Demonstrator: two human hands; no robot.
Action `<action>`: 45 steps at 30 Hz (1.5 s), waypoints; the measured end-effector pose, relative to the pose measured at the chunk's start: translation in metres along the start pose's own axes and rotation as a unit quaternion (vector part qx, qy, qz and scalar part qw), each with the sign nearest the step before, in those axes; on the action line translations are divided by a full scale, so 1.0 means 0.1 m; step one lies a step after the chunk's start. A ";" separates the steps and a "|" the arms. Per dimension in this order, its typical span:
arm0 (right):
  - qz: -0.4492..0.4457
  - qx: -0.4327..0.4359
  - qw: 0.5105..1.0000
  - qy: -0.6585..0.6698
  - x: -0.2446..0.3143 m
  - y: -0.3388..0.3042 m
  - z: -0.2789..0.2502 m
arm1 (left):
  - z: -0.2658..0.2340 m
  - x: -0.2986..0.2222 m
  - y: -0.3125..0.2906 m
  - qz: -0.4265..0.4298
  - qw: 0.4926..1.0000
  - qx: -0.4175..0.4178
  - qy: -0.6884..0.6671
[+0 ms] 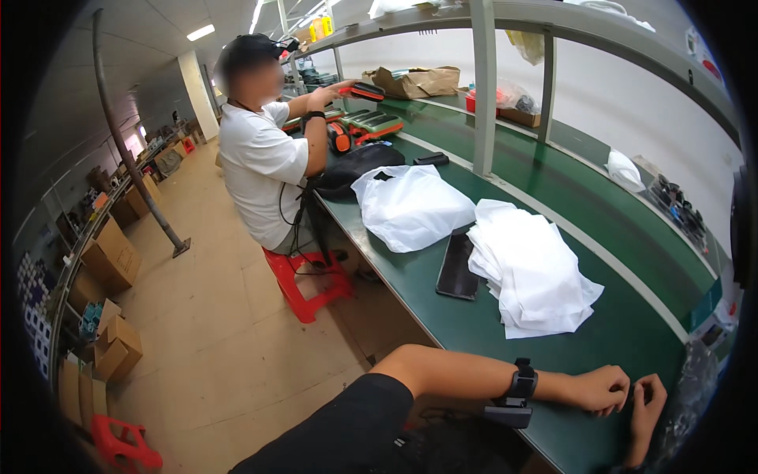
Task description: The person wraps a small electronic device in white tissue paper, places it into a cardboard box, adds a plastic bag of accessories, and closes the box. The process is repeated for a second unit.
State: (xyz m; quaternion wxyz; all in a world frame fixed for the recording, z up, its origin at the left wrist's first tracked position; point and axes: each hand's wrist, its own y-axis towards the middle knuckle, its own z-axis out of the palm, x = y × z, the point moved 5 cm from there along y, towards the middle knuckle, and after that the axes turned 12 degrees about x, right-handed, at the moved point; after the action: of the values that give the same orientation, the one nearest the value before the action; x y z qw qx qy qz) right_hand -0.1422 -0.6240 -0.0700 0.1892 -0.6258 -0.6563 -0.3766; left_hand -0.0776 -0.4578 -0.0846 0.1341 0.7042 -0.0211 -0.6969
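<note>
One left hand (600, 389), one right hand (651, 399), fingers (621, 385) curled, seemingly empty, one white stack (530, 268)

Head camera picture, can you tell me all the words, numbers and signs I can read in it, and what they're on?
There are none I can read clearly.
Brown cardboard box at left: faint marks, too small and blurred.
Yellow containers on the upper shelf: any print is too small.
White sheets: no writing visible.
Phone: dark screen, no readable words.
</note>
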 end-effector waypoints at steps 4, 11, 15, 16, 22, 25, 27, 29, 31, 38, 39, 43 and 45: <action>0.017 -0.003 1.000 0.012 0.06 0.04 0.03 | -0.01 -0.12 -0.08 0.006 0.999 0.007 0.043; 0.027 -0.004 1.000 0.009 -0.03 0.01 0.00 | 0.02 -0.12 -0.05 0.023 0.995 0.021 0.096; 0.029 -0.004 1.000 0.001 -0.02 0.02 0.00 | 0.03 -0.13 -0.07 0.035 0.992 0.023 0.115; 0.030 -0.003 1.000 -0.001 -0.02 0.02 0.00 | 0.03 -0.14 -0.07 0.037 0.992 0.024 0.120; 0.027 -0.001 1.000 -0.004 0.05 0.02 0.02 | 0.03 -0.12 -0.07 0.042 0.990 0.028 0.131; 0.030 -0.001 1.000 -0.005 0.08 0.02 0.02 | 0.04 -0.14 -0.08 0.044 0.991 0.029 0.126; 0.032 0.001 0.999 -0.005 0.08 0.02 0.01 | 0.04 -0.14 -0.09 0.047 0.991 0.029 0.125; 0.033 0.007 0.999 -0.005 0.05 0.01 0.00 | 0.05 -0.15 -0.08 0.053 0.990 0.031 0.130; 0.040 -0.007 0.999 0.027 0.01 0.01 -0.01 | 0.04 -0.14 -0.08 0.060 0.988 0.030 0.141; 0.064 -0.038 0.989 0.128 0.16 -0.02 -0.04 | -0.05 -0.20 -0.14 0.145 0.972 -0.075 0.170; 0.063 -0.054 0.986 0.144 0.10 -0.03 -0.04 | -0.06 -0.23 -0.15 0.107 0.984 -0.089 0.115; 0.064 -0.107 0.978 0.169 -0.04 -0.04 0.01 | -0.12 -0.33 -0.21 0.068 0.988 -0.126 0.062; 0.087 -0.060 0.980 0.170 -0.24 -0.07 -0.08 | -0.14 -0.35 -0.24 0.075 0.986 -0.120 0.083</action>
State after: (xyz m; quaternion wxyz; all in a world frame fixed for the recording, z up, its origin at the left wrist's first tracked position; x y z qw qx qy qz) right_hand -0.1472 -0.6457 -0.0834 0.2924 -0.6174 -0.5337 -0.4984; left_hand -0.0689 -0.4249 -0.0553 0.2708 0.7349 0.0215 -0.6213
